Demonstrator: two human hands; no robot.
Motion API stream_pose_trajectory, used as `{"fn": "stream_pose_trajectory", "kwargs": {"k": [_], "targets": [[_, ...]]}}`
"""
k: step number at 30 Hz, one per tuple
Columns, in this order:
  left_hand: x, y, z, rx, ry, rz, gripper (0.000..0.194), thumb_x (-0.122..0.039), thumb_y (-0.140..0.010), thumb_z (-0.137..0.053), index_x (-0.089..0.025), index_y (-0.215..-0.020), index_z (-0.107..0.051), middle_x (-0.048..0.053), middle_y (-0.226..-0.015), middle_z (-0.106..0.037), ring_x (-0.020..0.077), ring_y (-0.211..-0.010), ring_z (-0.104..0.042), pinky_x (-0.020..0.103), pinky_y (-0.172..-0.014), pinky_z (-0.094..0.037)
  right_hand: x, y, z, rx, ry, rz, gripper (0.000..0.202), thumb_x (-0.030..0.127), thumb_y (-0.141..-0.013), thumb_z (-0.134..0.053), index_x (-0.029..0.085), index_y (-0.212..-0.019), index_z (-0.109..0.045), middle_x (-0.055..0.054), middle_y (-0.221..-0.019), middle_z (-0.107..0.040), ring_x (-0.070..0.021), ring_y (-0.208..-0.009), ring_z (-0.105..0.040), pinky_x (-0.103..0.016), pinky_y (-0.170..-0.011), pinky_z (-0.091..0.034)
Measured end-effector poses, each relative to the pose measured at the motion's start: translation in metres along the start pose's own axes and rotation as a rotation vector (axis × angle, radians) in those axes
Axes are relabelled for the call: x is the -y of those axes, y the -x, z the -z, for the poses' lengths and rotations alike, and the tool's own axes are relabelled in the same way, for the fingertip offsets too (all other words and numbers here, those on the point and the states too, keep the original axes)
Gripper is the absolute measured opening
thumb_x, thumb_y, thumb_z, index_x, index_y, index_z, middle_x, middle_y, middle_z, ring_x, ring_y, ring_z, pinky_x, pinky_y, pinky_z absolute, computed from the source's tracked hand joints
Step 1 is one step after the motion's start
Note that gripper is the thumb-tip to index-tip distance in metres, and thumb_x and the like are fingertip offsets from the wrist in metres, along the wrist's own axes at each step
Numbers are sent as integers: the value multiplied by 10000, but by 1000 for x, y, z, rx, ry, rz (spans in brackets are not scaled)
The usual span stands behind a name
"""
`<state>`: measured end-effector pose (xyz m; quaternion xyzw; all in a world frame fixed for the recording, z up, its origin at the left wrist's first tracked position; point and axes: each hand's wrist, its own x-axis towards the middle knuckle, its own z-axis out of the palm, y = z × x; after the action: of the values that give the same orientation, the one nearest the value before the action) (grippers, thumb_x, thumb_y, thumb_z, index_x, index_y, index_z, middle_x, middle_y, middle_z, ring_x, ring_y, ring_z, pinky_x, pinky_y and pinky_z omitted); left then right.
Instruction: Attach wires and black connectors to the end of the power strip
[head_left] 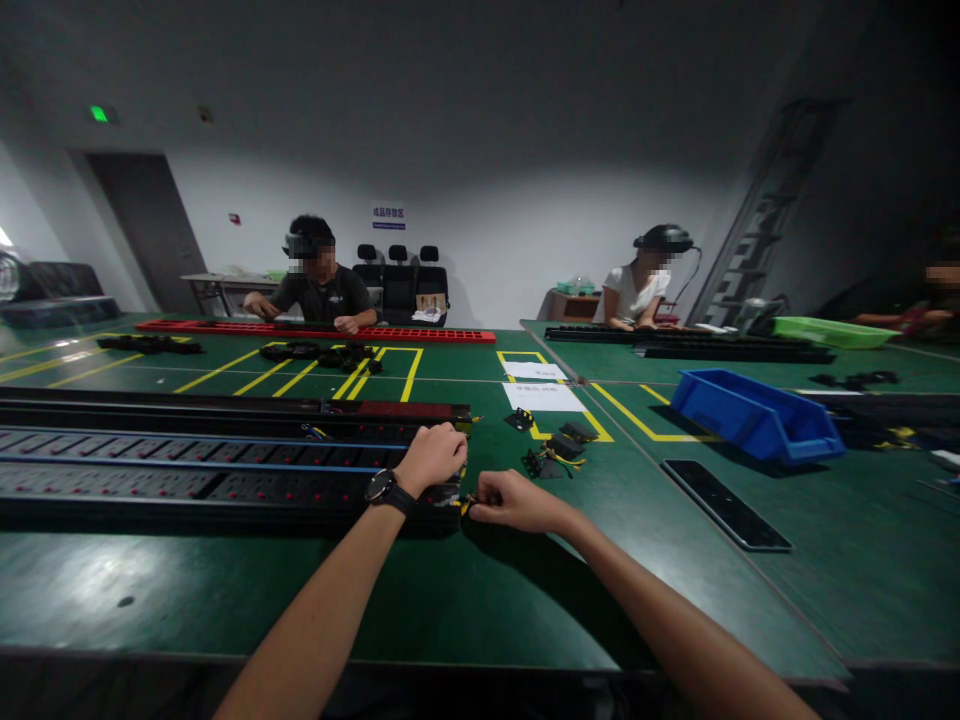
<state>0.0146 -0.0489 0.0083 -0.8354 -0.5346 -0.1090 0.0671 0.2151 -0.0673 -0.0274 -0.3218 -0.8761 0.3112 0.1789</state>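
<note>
Left hand (433, 455): laid over the end of the long black strips (262, 488).
Right hand (514, 500): fingertips pinching yellow wiring (466, 507) beside that end.
Blue bin (733, 424): beyond the dark phone (726, 505).

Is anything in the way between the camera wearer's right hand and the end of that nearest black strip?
Nothing visible: the right hand is already at the strip's end, fingertips by a small yellow piece. The left hand is just beside it, and the loose black parts lie farther across the table.
</note>
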Motion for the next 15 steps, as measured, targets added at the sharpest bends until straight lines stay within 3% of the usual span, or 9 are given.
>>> {"fn": "stream_pose_trajectory", "kwargs": {"k": [4, 10, 15], "targets": [[0, 0, 1, 3, 5, -2, 312, -273, -989, -421, -194, -905, -711, 84, -998, -690, 224, -968, -651, 330, -795, -443, -2, 0, -2, -14, -7, 11, 265, 401, -858, -673, 175, -813, -542, 36, -701, -544, -105, -611, -459, -220, -544, -299], [-2, 0, 4, 17, -5, 8, 319, -274, -990, -415, -191, -927, -716, 89, -1003, -690, 221, -967, -650, 328, -804, -447, 6, 2, 5, 72, 9, 23, 380, 442, -965, -518, 154, -729, -594, 25, -638, -534, -95, -565, -419, -234, -539, -281], [-3, 1, 4, 24, -7, 12, 314, -279, -988, -421, -196, -918, -716, 90, -1004, -690, 214, -968, -644, 316, -813, -446, 9, 2, 7, 102, -55, -46, 300, 285, -937, -477, 136, -790, -693, 15, -621, -579, -101, -540, -485, -225, -535, -317]]}}
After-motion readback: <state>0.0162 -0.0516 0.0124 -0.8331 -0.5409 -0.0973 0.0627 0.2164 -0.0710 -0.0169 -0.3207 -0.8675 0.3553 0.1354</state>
